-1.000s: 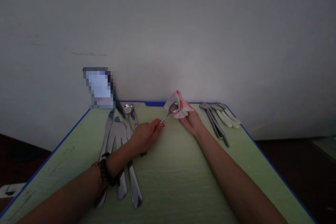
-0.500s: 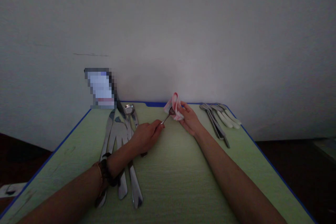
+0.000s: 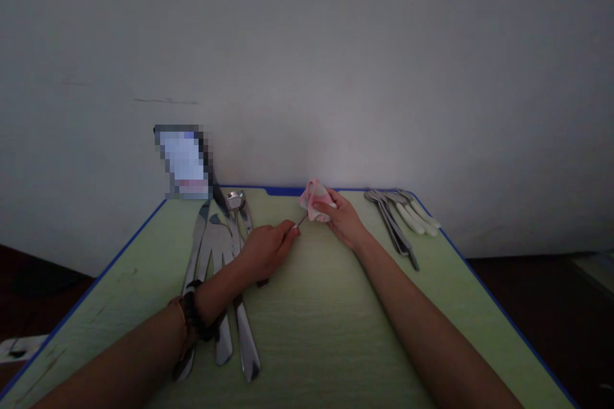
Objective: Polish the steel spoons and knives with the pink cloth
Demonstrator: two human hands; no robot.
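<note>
My left hand point(image 3: 269, 249) is closed around the handle of a thin metal spoon point(image 3: 302, 220). The spoon's bowl is hidden inside a folded pink and white cloth point(image 3: 314, 199). My right hand point(image 3: 346, 220) pinches that cloth over the bowl, its thumb on the near side. Beneath and beside my left forearm lie large metal serving utensils, among them a ladle point(image 3: 235, 200) and a broad-bladed server point(image 3: 218, 239). Parts of these are covered by my left arm and hand.
Several metal spoons point(image 3: 391, 220) lie at the back right, next to white-handled cutlery point(image 3: 412, 216). A phone-like device point(image 3: 185, 160), blurred out, leans on the wall point(image 3: 307, 77) at the back left. The green table point(image 3: 326, 332) has a blue edge and meets the wall.
My right hand has folded the cloth over the spoon's bowl and closed its thumb on it; the bowl was visible before. My left hand has stayed in place.
</note>
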